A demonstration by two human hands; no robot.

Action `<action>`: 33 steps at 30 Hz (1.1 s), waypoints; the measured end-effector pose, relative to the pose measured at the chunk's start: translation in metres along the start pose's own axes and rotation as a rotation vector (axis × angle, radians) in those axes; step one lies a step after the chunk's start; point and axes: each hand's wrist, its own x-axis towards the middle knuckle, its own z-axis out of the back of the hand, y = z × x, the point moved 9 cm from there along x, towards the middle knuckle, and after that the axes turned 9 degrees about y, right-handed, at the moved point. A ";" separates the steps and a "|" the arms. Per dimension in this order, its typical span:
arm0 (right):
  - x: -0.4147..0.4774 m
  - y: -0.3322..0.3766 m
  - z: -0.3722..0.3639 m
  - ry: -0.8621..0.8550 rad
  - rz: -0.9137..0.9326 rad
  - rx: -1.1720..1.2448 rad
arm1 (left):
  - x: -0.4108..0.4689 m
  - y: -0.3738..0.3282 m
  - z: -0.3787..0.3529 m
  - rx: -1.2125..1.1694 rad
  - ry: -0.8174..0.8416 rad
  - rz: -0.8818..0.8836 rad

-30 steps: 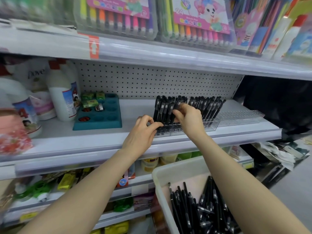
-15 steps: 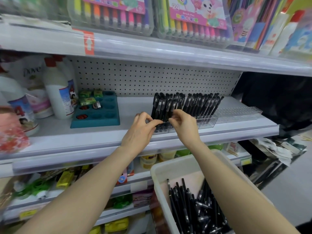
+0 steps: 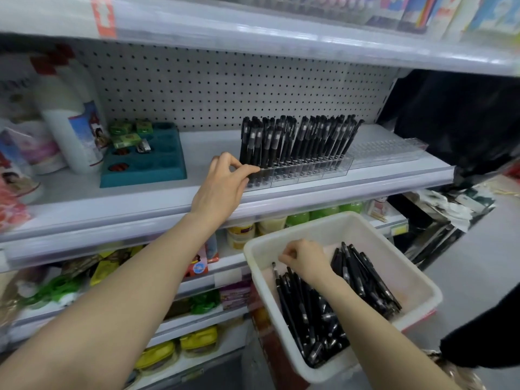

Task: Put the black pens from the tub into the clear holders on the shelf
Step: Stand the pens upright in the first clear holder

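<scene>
This is looking like a shop aisle: white metal shelving is running in tiers, each front edge carrying a clear price strip. The middle shelf (image 3: 112, 212) is backing onto a pegboard panel (image 3: 225, 88). On it, identical black pens (image 3: 295, 142) are standing in a clear holder (image 3: 309, 171) beside a teal display tray (image 3: 157, 170) and lotion bottles (image 3: 70, 122). Above it, stationery packs (image 3: 422, 12) are lining up. Below it, jars (image 3: 242, 232) and bright packets (image 3: 107, 266) are crowding together.

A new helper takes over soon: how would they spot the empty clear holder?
Look at the shelf backed by white pegboard. Right of the standing black pens sits a flat clear holder. Unlike its neighbours, it holds no pens.
</scene>
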 end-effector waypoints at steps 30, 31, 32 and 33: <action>-0.008 0.067 0.219 -0.465 0.334 0.586 | 0.002 -0.006 -0.004 0.138 0.082 0.012; -0.008 0.071 0.227 -0.527 0.338 0.576 | 0.002 -0.005 -0.005 0.140 0.093 0.022; -0.007 0.075 0.232 -0.575 0.344 0.562 | 0.002 -0.003 -0.005 0.140 0.102 0.032; -0.006 0.079 0.236 -0.609 0.354 0.554 | 0.002 -0.002 -0.006 0.136 0.109 0.042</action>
